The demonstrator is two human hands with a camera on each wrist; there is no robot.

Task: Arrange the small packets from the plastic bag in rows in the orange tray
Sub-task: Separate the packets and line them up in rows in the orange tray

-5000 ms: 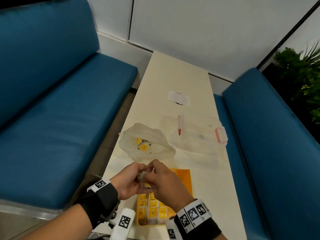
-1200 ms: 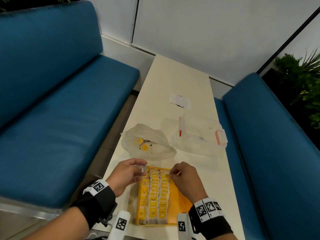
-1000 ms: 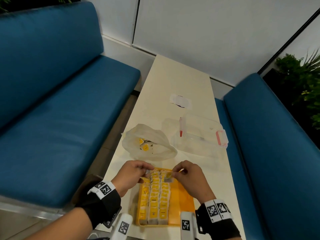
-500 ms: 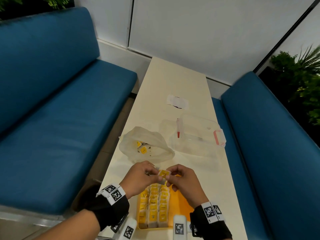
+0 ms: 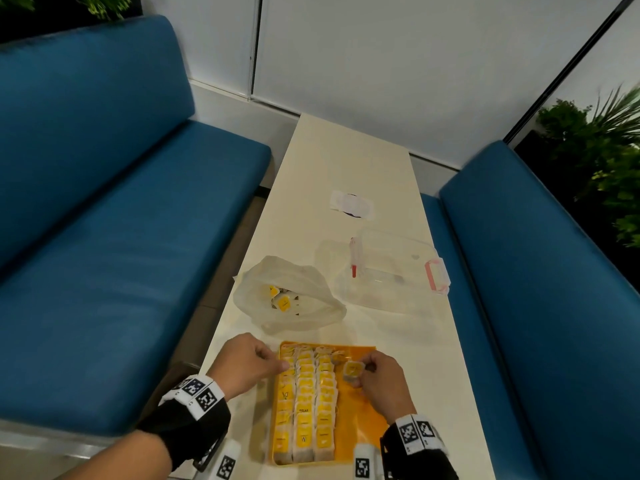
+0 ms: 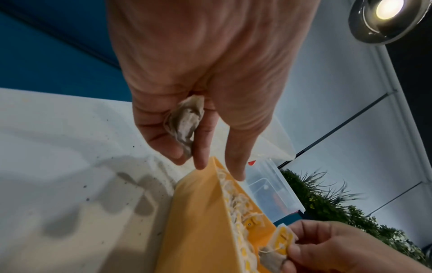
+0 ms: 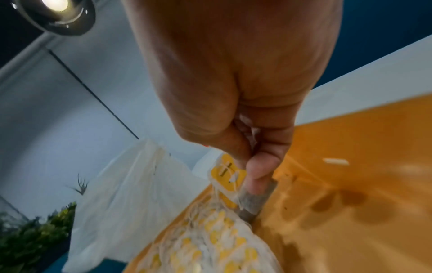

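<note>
Blue benches point(image 5: 114, 258) fill the left and right of the head view; the long pale desk point(image 5: 346, 161) runs up the middle of the frame toward a white wall; green plants point(image 5: 602, 161) sit at the right edge.

Clear plastic box point(image 5: 391, 271) with pink latches lies right of centre on the desk; a white paper scrap point(image 5: 351, 205) lies above it in the frame.

Plastic bag point(image 5: 291, 299) sits crumpled and open at centre, just left of the box, a few yellow-tagged packets visible inside; its near edge lies close to the far rim of the orange tray point(image 5: 360, 410).

Tray sits at lower centre; its left part holds three rows of packets point(image 5: 304, 403) running top to bottom of the frame, close-packed; its right part shows bare orange floor.

Left hand point(image 5: 242, 365) sits at the tray's upper-left corner; left wrist view shows the grip clenched around a grey packet point(image 6: 184, 123) tucked between thumb and curled fingers, one fingertip touching the tray rim.

Right hand point(image 5: 381, 379) hovers over the tray's upper right, just beside the third row; grip pinches a yellow-tagged packet point(image 5: 353, 370) between thumb and fingers, string trailing toward the rows; right wrist view shows that packet hanging low over the tray floor, contact unclear.
</note>
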